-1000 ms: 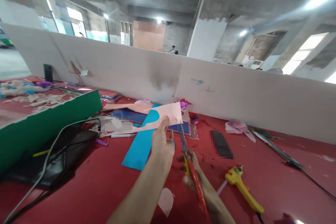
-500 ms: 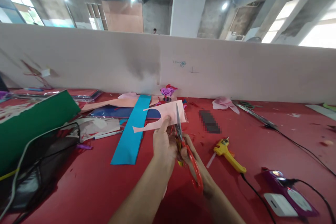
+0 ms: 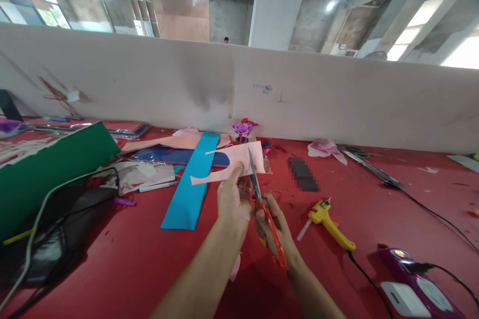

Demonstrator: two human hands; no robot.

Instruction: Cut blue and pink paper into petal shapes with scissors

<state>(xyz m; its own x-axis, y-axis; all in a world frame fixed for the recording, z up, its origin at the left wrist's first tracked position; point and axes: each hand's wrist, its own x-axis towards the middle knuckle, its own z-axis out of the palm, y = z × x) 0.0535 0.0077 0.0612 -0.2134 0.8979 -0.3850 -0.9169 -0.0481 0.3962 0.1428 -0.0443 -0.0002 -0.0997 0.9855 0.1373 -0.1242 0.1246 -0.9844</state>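
Both hands are working close together: the left hand (image 3: 234,204) is pinching pink paper (image 3: 239,154) above the red table (image 3: 123,259), while the right hand (image 3: 275,222) is gripping scissors (image 3: 257,190) by the handles, one blade showing in front of the paper. A blue strip (image 3: 187,199) is lying partly behind the paper; a yellow glue gun (image 3: 333,227) is resting at right.

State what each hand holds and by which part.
The left hand grips the flat pink sheet near its lower edge, thumb on top; the right hand holds the steel-bladed red-and-yellow scissors by the handles.
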